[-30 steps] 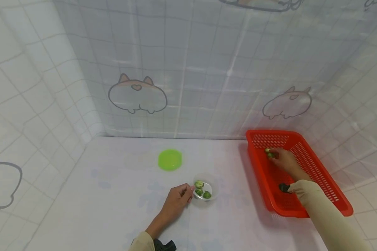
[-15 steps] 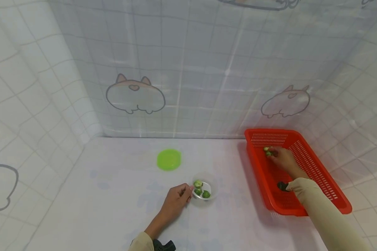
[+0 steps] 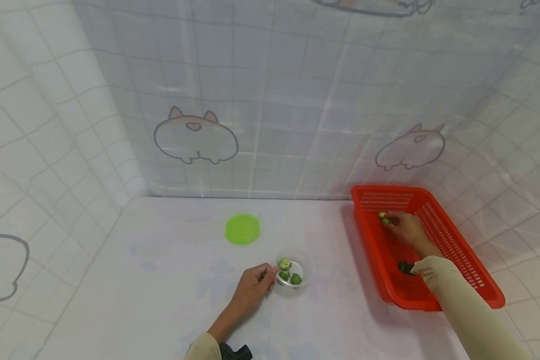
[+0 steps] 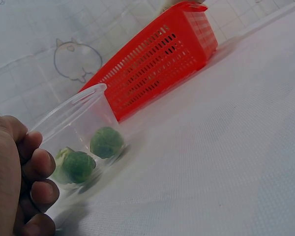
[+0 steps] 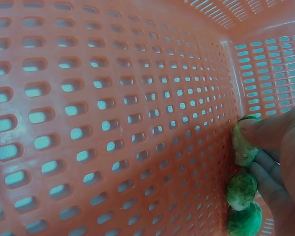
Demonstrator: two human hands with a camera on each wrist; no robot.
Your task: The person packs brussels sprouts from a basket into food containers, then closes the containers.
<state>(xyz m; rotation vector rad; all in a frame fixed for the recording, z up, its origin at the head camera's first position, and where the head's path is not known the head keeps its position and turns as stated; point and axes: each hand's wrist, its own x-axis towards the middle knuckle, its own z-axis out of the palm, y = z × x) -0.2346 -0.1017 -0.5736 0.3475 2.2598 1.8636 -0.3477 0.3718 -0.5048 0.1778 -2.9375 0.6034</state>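
Observation:
My left hand (image 3: 252, 287) pinches the left rim of a clear plastic tub (image 4: 81, 118), its fingers curled beside the wall in the left wrist view. Inside that tub lie three Brussels sprouts, one pale sprout (image 3: 285, 264) at the back and a greener sprout (image 4: 106, 142) on the right. My right hand (image 3: 407, 231) reaches into a red plastic basket (image 3: 373, 250), near its far left corner. Between thumb and fingers it holds a Brussels sprout (image 5: 244, 147). Two more, a sprout (image 5: 241, 191) and a greener sprout (image 5: 245, 220), lie close by the fingers.
A bright green round lid (image 3: 243, 229) lies flat on the white table cover (image 3: 162, 280), behind the tub. The slotted basket stands at the right, by a curtain-like backdrop (image 3: 297, 125) with cartoon prints.

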